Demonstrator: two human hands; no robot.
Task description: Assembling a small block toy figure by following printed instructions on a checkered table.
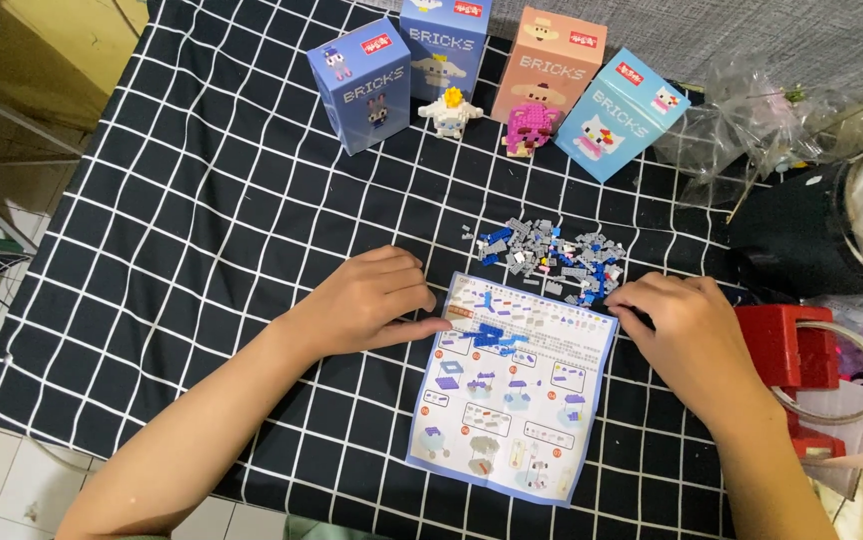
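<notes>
Black checked cloth [202, 200] covers the table. Left hand [372, 300] rests curled on the paper guide [512, 400] – fingers empty. Right hand [677, 325] picks at little bricks [552, 250] – grip hidden, cannot tell.

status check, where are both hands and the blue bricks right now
Left hand on the instruction sheet, thumb by the blue brick assembly. Right hand at the loose brick pile, fingers curled. Nothing blocking; boxes stand behind.
</notes>
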